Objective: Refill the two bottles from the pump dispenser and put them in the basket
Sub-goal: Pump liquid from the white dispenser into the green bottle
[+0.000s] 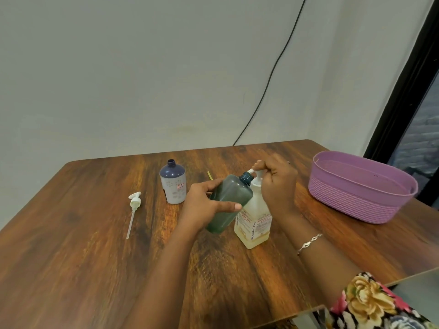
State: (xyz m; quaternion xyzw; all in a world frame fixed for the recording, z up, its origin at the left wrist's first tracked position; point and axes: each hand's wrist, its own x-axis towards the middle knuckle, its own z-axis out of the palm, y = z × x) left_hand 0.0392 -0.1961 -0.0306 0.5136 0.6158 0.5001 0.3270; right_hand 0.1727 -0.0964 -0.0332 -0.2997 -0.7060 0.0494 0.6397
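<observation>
Green bottle (229, 203) is held tilted over the surface (95, 257), left grip (202, 205) curled round its body, its open neck at the dispenser (255, 222) nozzle. Right grip (278, 186) curls over the dispenser top and hides most of it; the bottle covers its left side.

The left hand (206, 205) grips a dark green bottle (229, 204), tilted so its open neck sits right at the nozzle of the white pump dispenser (253, 217) in the middle of the frame. The right hand (278, 186) sits on top of the pump head, fingers curled over it. Left of center there's a second bottle (172, 182), upright and uncapped, with a loose pump top (134, 207) lying further left on the wooden table (83, 257). The purple basket (361, 188) sits at right.
</observation>
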